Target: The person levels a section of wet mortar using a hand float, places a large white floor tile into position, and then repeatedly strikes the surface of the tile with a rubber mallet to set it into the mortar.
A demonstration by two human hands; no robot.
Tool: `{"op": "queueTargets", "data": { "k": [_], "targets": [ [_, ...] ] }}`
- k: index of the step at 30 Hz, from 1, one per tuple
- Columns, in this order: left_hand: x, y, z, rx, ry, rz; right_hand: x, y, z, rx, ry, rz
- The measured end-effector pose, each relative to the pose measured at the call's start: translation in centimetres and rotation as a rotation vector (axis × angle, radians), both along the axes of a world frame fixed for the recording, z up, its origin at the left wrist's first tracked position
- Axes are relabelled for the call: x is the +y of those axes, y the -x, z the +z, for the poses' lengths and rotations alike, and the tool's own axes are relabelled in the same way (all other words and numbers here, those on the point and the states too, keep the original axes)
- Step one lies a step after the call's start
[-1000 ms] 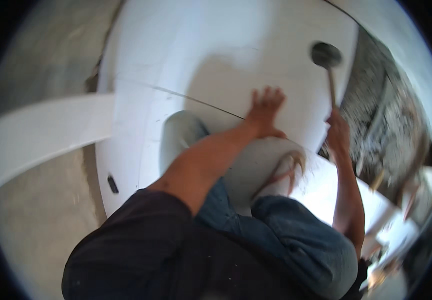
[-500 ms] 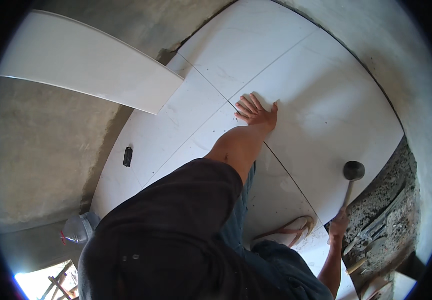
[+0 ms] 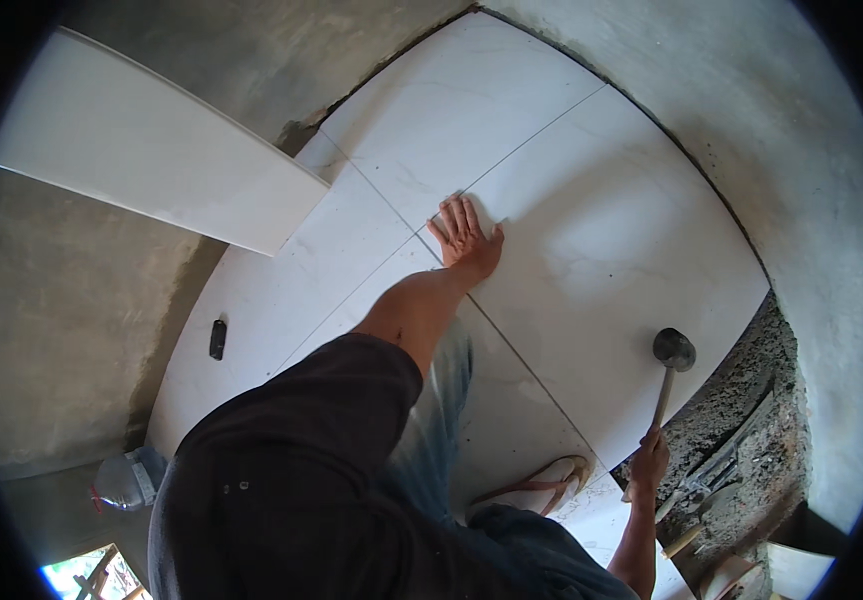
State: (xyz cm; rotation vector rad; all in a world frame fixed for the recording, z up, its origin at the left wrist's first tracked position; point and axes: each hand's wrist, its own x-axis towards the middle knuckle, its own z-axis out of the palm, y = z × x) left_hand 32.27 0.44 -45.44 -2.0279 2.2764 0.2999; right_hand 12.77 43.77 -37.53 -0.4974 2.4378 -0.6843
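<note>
Left hand is flat on the floor, fingers together and stretched out, palm pressed down right where the tile joints meet, so it's lying across the corner of the big white tile and holding nothing. Right hand is closed around the wooden handle of a mallet, gripping it near the bottom end; the black head sits up and away from the hand, just over the right edge of that same tile, and I can't tell if it's touching the surface or a bit above it. Joints run as thin dark lines between the white tiles, one heading from under the left hand toward the lower right. Down near the person's leg there's a sandal on the tiles, close to the right forearm, and blue jeans show blurry under the dark sleeve of the left arm. Right of the mallet the tiling stops and there's a rough patch of grey mortar with a few tools lying in it, too small to make out. Further off, a small black thing sits on the tiles to the left, a loose white tile lies on the bare concrete at upper left, and a clear plastic bottle lies at lower left.
</note>
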Motion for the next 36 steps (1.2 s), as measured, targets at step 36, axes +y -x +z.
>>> {"op": "queueTargets", "data": {
  "k": [36],
  "targets": [
    [-16.2, 25.7, -0.6, 0.062, 0.103, -0.685, -11.5, 10.2, -0.5, -0.054, -0.035, 0.115]
  ]
}}
